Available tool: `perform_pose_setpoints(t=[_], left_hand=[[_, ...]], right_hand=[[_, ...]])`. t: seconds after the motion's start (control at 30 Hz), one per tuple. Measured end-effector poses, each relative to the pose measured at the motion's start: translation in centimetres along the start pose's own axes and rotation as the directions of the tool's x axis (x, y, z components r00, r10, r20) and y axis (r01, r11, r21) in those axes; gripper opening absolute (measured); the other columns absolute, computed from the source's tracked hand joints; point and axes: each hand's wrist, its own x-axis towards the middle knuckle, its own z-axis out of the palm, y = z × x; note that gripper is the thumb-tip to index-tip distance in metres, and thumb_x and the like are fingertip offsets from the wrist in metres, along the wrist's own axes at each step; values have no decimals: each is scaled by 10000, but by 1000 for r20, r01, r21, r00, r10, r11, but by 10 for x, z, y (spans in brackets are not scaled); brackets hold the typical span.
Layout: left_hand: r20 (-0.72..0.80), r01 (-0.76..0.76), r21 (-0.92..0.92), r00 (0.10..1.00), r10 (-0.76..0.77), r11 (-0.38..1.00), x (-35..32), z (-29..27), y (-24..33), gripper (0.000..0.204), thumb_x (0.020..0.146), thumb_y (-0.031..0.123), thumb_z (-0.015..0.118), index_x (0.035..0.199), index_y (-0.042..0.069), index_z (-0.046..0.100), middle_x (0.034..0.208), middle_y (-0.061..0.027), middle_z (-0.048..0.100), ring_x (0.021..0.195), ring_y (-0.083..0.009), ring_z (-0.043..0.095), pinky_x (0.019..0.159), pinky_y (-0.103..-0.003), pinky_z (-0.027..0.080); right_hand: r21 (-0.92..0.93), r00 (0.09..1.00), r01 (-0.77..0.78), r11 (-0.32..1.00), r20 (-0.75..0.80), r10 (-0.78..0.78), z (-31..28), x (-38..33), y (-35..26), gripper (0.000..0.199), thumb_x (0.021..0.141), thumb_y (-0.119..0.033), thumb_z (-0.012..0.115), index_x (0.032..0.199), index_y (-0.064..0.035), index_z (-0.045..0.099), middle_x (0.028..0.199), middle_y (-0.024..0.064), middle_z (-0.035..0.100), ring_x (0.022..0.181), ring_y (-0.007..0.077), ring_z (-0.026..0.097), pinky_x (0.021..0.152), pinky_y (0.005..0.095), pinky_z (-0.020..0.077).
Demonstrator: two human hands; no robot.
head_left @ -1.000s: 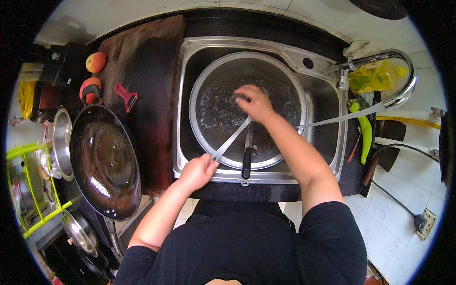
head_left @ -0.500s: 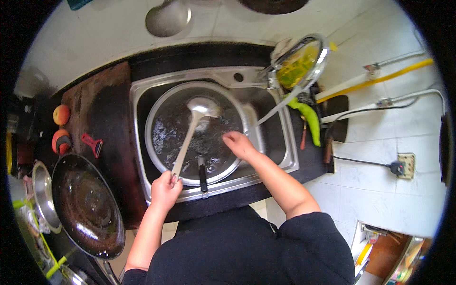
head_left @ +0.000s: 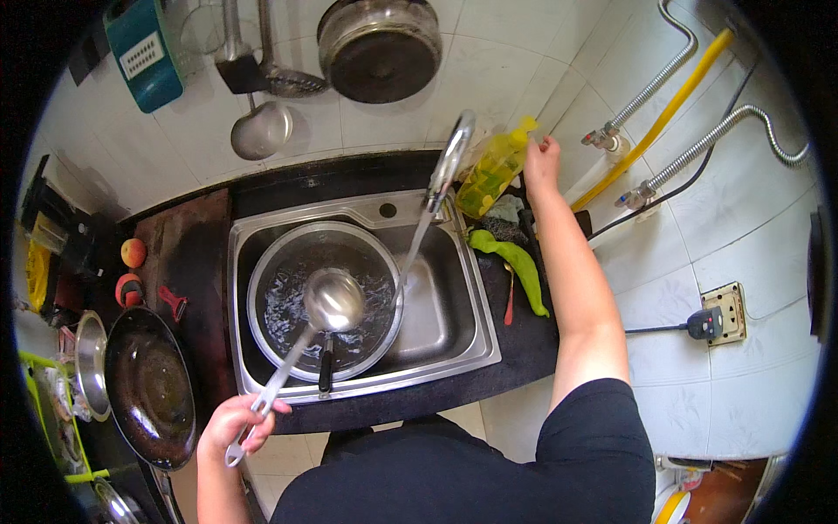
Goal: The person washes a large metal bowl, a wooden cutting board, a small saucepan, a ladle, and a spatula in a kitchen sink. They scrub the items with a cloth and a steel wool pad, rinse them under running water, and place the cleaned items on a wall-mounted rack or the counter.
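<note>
A metal ladle [head_left: 335,301] hangs over a large round basin [head_left: 262,336] of water, bowl inward. My left hand [head_left: 234,423] is closed round the lower end of its handle, at the front left of the sink. A black-handled utensil [head_left: 326,367] leans on the basin's near rim, its far end hidden by the ladle and water. My right hand [head_left: 543,166] reaches to the back right, beside the top of a yellow bottle [head_left: 493,175]. Its fingers are partly hidden, and whether they grip anything cannot be made out.
Water streams from the faucet [head_left: 451,157] onto the basin's right rim in the steel sink [head_left: 484,332]. Right of it lie a green pepper [head_left: 515,262] and a scrubber [head_left: 499,229]. A wok [head_left: 150,384], red peeler [head_left: 173,302] and apple [head_left: 133,253] are left; a pot [head_left: 380,52] hangs behind.
My right hand has gone from over the basin to the yellow bottle. My left hand has drawn the ladle back and lifted it. The faucet's spout has swung left, and the view has shifted.
</note>
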Motion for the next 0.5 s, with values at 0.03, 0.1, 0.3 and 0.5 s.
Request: perform_pose_setpoints(t=[0.03, 0.1, 0.3, 0.5], left_hand=[[62, 68, -66, 996, -64, 996, -3, 8, -4, 411, 754, 45, 431, 1111, -158, 424, 566, -82, 441, 355, -119, 386, 330, -226, 320], [216, 185, -184, 966, -144, 965, 5, 31, -12, 434, 782, 55, 435, 1152, -165, 385, 575, -84, 440, 358, -116, 391, 331, -223, 320], [386, 142, -239, 922, -40, 961, 100, 145, -7, 445, 818, 48, 423, 1205, -159, 344, 576, -87, 457, 356, -121, 415, 315, -219, 330], [415, 87, -408, 904, 100, 909, 183, 238, 56, 378, 841, 108, 418, 1180, -53, 371, 619, -43, 416, 389, -109, 357, 339, -207, 322]], right_hand=[[47, 996, -86, 995, 6, 85, 2, 11, -12, 524, 826, -323, 541, 1213, 6, 413, 1126, 180, 516, 1014, 277, 509, 844, 355, 405], [135, 990, -92, 987, 122, 76, 14, 53, 14, 528, 838, -347, 523, 1216, 5, 414, 1133, 173, 515, 1024, 267, 503, 852, 351, 400], [257, 880, -246, 935, 463, 105, 12, 67, 7, 475, 885, -367, 470, 1182, 1, 433, 1053, 120, 551, 925, 212, 520, 809, 327, 411], [263, 869, -93, 960, 492, -50, 19, 95, 48, 348, 891, -321, 480, 1076, -26, 476, 924, 97, 600, 832, 195, 554, 751, 302, 440]])
